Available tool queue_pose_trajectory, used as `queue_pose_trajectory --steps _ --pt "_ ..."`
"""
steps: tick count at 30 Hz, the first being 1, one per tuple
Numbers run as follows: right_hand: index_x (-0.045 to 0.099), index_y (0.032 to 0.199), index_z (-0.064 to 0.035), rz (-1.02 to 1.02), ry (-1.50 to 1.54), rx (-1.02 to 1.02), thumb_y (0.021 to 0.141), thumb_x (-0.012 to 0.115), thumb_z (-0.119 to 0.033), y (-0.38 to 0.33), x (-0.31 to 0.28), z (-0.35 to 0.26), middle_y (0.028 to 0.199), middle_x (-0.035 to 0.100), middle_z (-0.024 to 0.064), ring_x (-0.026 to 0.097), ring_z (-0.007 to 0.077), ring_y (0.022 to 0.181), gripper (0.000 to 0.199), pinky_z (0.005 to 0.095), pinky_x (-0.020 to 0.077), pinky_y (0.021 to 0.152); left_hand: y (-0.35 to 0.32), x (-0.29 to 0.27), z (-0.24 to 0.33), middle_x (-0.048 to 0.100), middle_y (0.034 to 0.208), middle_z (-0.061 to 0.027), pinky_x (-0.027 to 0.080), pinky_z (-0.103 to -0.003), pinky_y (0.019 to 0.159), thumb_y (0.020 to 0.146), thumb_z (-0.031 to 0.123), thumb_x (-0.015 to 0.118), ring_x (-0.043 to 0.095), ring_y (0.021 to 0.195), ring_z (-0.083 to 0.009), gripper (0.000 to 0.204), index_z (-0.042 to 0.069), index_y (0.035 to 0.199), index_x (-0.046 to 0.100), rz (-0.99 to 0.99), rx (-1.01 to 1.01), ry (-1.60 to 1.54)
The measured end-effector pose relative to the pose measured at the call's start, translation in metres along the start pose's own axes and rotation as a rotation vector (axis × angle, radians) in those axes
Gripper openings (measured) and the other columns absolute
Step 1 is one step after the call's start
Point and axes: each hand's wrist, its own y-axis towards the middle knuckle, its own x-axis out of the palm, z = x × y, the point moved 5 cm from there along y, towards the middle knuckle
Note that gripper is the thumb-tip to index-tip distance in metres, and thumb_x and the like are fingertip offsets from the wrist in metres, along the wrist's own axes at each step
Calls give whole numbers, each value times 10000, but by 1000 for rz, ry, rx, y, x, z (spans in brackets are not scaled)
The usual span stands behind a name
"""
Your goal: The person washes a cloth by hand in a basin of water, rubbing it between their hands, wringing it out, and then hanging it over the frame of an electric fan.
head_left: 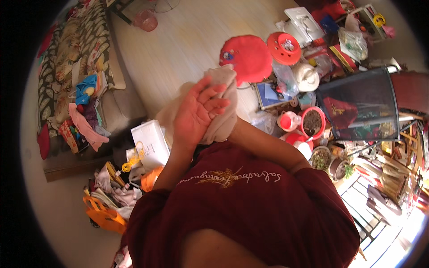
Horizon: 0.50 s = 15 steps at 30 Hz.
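In front of my chest my two hands are together at a pale beige cloth (225, 118). My left hand (194, 111) shows its palm, its fingers loosely bent and apart, their tips over the cloth's edge. The cloth covers my right hand from the wrist up, so its fingers are hidden; only the right forearm (257, 140) shows below it. More of the same pale fabric hangs behind my left hand. Both forearms come out of dark red short sleeves.
A sofa (129, 96) with a leaf-patterned cover and piled clothes stands left. At right are a red round stool (248, 58), a red lid (284, 48), plant pots (313, 123) and a dark mesh panel (359, 105). Lower left are a white box (151, 142) and an orange basket (103, 215).
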Motion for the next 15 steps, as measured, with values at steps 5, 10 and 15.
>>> queue_pose_trajectory --steps 5,10,15 --pt "500 826 -77 -382 376 1129 902 488 -286 119 118 -65 742 541 49 550 199 599 222 325 463 512 63 -112 84 453 1316 -182 411 -380 945 948 331 431 535 1104 -300 532 37 1375 313 254 -113 351" --pt "487 806 -87 105 3430 1536 875 547 -284 237 227 -154 815 518 59 520 216 755 217 349 429 641 154 -185 185 228 1479 -109 373 -530 947 882 533 448 377 1249 -336 738 218 1466 126 452 -164 469" --pt "549 952 -76 171 3723 729 834 602 -290 335 233 -107 1046 551 115 508 285 1014 250 432 398 846 318 -176 217 235 1466 -104 360 -482 984 935 568 281 363 1266 -287 647 211 1457 144 206 -187 84"
